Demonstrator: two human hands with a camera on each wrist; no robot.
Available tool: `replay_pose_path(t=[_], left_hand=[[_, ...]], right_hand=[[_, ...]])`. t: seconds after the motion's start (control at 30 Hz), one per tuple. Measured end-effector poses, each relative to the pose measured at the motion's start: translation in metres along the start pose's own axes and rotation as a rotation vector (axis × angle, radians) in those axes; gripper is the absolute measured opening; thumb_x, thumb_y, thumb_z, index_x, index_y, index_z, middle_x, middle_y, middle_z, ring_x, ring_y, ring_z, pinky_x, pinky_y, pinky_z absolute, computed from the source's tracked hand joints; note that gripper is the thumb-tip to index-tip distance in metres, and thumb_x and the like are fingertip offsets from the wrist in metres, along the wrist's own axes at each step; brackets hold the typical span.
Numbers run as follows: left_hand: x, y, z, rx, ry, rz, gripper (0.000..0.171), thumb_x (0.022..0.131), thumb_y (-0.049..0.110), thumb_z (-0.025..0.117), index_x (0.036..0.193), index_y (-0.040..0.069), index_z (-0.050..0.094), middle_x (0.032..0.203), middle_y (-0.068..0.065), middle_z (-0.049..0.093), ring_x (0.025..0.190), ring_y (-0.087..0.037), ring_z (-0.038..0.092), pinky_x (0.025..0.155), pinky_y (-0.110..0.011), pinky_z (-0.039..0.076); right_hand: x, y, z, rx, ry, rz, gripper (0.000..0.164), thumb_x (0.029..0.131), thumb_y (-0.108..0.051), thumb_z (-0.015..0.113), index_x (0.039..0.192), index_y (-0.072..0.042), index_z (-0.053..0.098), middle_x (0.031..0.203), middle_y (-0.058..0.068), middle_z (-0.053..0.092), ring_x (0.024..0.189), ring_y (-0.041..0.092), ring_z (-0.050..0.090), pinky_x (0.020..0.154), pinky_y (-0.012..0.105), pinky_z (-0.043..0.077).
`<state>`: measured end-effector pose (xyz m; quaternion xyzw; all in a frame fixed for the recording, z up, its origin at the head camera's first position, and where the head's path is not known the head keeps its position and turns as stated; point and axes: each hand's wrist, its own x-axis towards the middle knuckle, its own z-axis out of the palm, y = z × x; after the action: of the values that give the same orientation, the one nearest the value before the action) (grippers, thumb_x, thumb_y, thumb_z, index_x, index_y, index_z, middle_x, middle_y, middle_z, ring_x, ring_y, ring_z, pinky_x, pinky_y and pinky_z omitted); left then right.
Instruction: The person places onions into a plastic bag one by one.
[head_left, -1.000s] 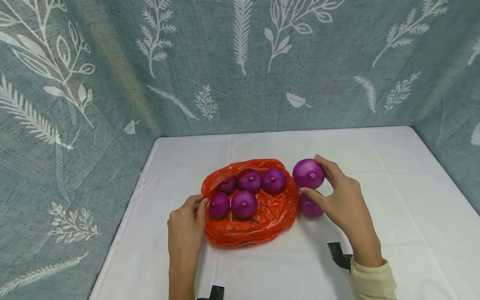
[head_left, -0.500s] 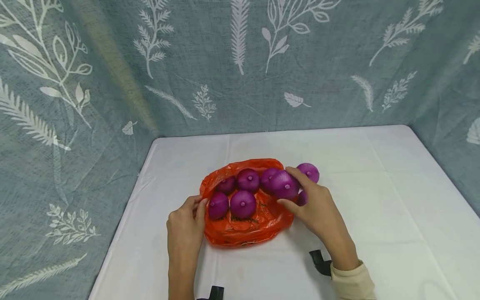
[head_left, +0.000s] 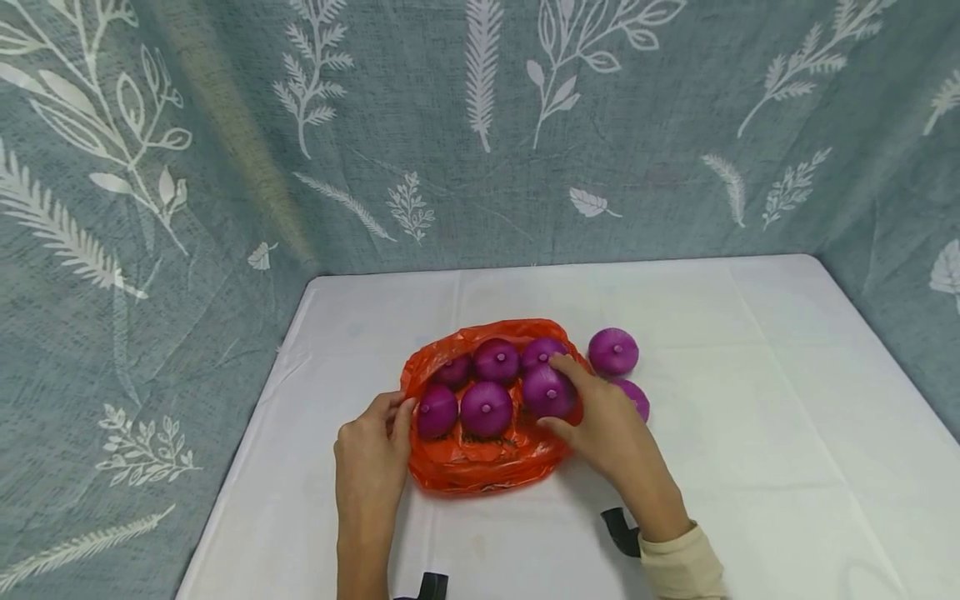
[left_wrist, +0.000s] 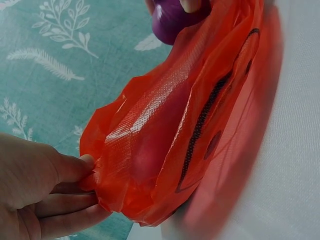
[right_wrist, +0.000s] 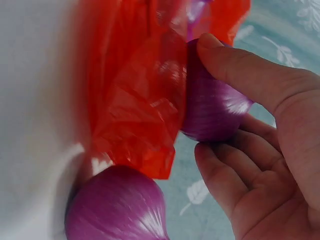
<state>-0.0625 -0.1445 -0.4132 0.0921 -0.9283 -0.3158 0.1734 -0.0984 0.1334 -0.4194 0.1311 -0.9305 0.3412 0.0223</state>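
A crinkled red plastic bag (head_left: 487,475) lies with its mouth open on the white table, several purple onions (head_left: 486,408) inside it. My left hand (head_left: 375,446) pinches the bag's left rim between thumb and fingers; the left wrist view shows the thumb (left_wrist: 75,167) on the plastic. My right hand (head_left: 611,429) holds one onion (head_left: 549,392) at the bag's right side, within the rim. In the right wrist view this onion (right_wrist: 215,100) sits between thumb and fingers, partly behind the red plastic.
Two more onions stand on the table just right of the bag: one upper onion (head_left: 613,351) and one lower onion (head_left: 634,398), partly covered by my right hand. A white cloth covers the table (head_left: 787,375). Leaf-patterned green fabric (head_left: 450,183) hangs behind and along both sides.
My right hand has carried its onion left and down, from outside the bag over the right rim into the opening. The left hand stays on the left rim.
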Motion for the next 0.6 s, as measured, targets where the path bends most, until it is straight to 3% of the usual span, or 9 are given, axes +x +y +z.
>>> replay_pose_path(t=[0.07,0.13,0.4,0.5,0.6], left_hand=[[0.000,0.000,0.000,-0.004,0.002,0.001,0.025,0.101,0.015,0.074,0.118,-0.003,0.076,0.101,-0.020,0.080,0.089,-0.035,0.078,0.082,-0.049,0.065],[0.000,0.000,0.001,-0.007,0.006,0.005,0.024,0.101,0.015,0.074,0.118,-0.003,0.076,0.100,-0.019,0.080,0.088,-0.035,0.078,0.081,-0.049,0.065],[0.001,-0.001,0.002,-0.018,0.012,0.026,0.023,0.101,0.015,0.074,0.116,-0.003,0.077,0.100,-0.018,0.080,0.087,-0.033,0.079,0.079,-0.049,0.065],[0.001,-0.001,0.003,-0.016,0.012,0.021,0.024,0.101,0.015,0.074,0.117,-0.003,0.077,0.100,-0.018,0.080,0.087,-0.034,0.079,0.080,-0.048,0.065],[0.001,-0.001,0.003,-0.017,0.008,0.014,0.024,0.101,0.015,0.074,0.117,-0.003,0.076,0.100,-0.019,0.080,0.087,-0.034,0.079,0.080,-0.048,0.065]], right_hand=[[0.000,-0.002,0.003,-0.021,-0.016,0.010,0.086,0.081,-0.026,0.095,0.155,-0.016,0.053,0.088,0.007,0.074,0.088,0.026,0.074,0.084,0.046,0.065],[0.000,-0.003,0.006,-0.036,-0.027,0.010,0.086,0.081,-0.027,0.095,0.156,-0.015,0.052,0.078,0.004,0.069,0.082,0.024,0.073,0.081,0.044,0.066],[-0.001,-0.003,0.014,-0.076,-0.012,-0.009,0.087,0.082,-0.026,0.094,0.157,-0.016,0.051,0.084,0.005,0.070,0.071,0.018,0.069,0.073,0.037,0.065],[-0.001,-0.003,0.017,-0.077,-0.022,-0.016,0.085,0.084,-0.026,0.093,0.157,-0.016,0.050,0.108,0.011,0.076,0.076,0.020,0.072,0.076,0.038,0.066],[-0.002,-0.003,0.021,-0.082,-0.025,-0.022,0.084,0.084,-0.025,0.092,0.157,-0.016,0.051,0.147,0.011,0.064,0.086,0.023,0.076,0.081,0.040,0.065]])
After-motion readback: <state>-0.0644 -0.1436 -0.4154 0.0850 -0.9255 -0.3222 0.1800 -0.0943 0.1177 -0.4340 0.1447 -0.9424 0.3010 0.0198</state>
